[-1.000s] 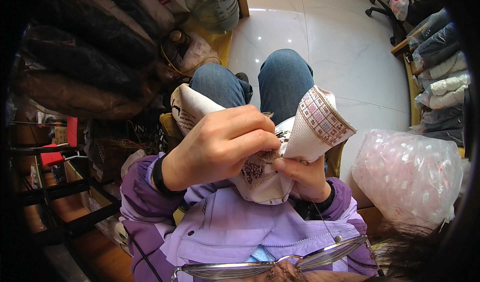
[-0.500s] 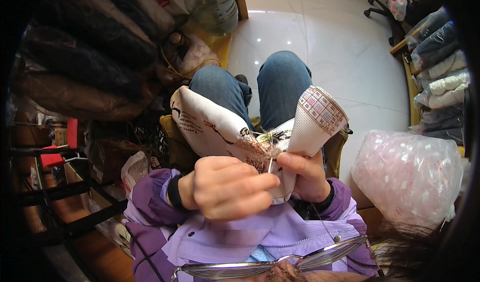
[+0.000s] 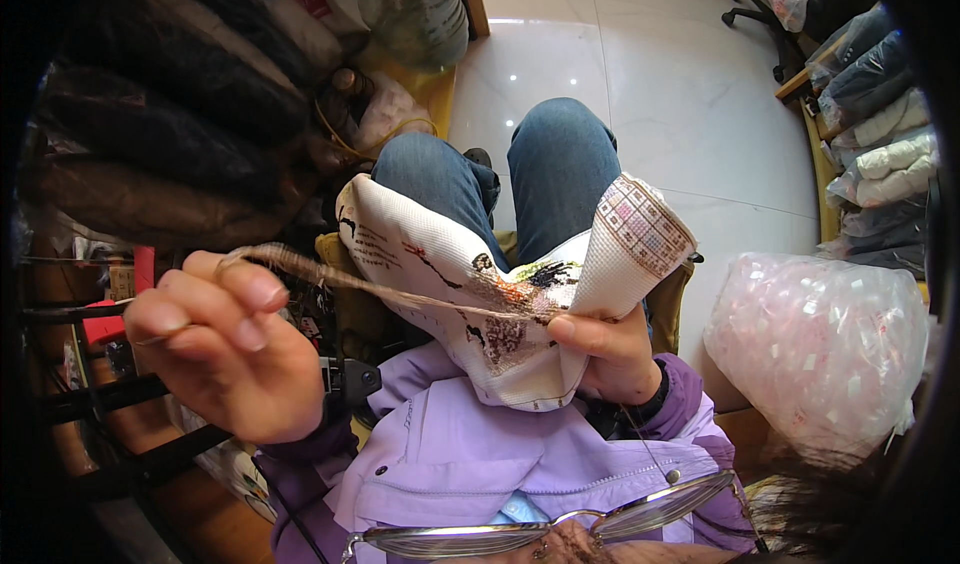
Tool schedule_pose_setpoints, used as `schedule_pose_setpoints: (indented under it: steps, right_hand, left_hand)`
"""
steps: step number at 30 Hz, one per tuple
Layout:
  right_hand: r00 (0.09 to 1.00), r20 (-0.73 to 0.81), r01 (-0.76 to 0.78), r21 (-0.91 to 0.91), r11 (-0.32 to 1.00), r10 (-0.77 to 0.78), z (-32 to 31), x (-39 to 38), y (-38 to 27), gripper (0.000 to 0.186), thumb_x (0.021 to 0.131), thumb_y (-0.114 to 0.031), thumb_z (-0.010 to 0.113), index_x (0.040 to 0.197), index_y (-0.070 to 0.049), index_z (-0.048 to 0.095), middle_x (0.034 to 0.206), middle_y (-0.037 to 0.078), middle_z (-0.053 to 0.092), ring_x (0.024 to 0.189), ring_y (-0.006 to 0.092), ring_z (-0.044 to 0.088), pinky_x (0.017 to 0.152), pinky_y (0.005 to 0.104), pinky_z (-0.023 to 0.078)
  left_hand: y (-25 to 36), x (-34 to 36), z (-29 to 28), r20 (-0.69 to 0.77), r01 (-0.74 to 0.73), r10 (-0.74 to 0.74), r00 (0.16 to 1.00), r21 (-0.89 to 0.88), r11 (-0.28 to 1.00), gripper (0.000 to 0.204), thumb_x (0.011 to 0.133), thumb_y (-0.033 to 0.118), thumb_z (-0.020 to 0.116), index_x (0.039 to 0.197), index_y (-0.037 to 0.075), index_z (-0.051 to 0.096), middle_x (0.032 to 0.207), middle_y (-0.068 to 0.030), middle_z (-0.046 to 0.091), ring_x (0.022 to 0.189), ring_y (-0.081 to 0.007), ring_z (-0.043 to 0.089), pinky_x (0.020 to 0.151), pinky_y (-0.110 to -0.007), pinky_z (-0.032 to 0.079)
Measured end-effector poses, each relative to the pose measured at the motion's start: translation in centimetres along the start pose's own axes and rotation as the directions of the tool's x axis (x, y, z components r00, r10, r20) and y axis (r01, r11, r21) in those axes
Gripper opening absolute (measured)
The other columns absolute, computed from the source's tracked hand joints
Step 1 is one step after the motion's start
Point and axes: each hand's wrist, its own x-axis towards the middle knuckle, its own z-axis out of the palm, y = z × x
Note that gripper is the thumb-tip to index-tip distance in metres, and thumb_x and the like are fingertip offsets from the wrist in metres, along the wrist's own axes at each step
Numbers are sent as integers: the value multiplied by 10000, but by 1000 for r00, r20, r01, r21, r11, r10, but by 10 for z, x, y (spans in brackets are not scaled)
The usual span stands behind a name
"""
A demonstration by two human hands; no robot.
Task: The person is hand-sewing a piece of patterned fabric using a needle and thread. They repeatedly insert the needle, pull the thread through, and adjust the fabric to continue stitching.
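A white cross-stitch cloth lies over my lap, with brown, orange, green and black stitching. Its right side is rolled over and shows a printed grid chart. My right hand grips this rolled side, thumb on top and the other fingers hidden beneath. Out to the left, my left hand is raised with its fingers curled on a brown thread. The strand stretches from the stitched area near my right thumb to those fingers. A thin sliver shows beside the left fingers; whether it is a needle I cannot tell.
Plastic-wrapped garments hang at the left, above a black metal rack. A large clear bag of pinkish items stands at the right. Beyond it are shelves of wrapped clothes. A wheeled chair base stands far right on the tiled floor.
My left hand has moved from over the cloth out to the left, drawing the brown thread long. My right hand keeps its hold on the cloth.
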Motion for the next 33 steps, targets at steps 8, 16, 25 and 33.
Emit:
schedule_pose_setpoints:
  steps: [8,16,25,33]
  right_hand:
    - [999,-28,-27,-38,999,26,-1,-4,3,482,781,60,781,1210,22,566,1120,109,665,999,189,670,879,347,557]
    - [1000,-22,-8,-77,997,6,-4,-4,5,488,775,52,796,1207,24,570,1127,104,665,1003,180,668,873,339,560]
    - [1000,-26,3,-110,994,-6,-4,-4,5,493,771,34,804,1206,28,573,1126,104,669,995,177,671,873,333,560]
    - [1000,-15,11,-111,994,-13,-4,-4,5,485,776,21,805,1204,31,577,1132,105,668,1005,177,667,879,331,556]
  left_hand:
    - [2,-5,42,689,-405,93,718,305,862,292,601,15,689,890,36,720,808,-74,610,657,-231,610,542,-305,502]
    - [0,-12,51,759,-430,55,649,306,849,414,487,-5,649,888,57,731,819,-48,545,683,-226,549,558,-306,469]
    - [-2,-9,52,785,-467,77,615,284,837,325,560,60,689,883,24,688,812,-46,564,680,-207,580,544,-297,499]
    - [-2,-9,53,777,-465,79,624,288,837,319,563,59,698,879,19,687,807,-47,565,678,-204,584,540,-291,503]
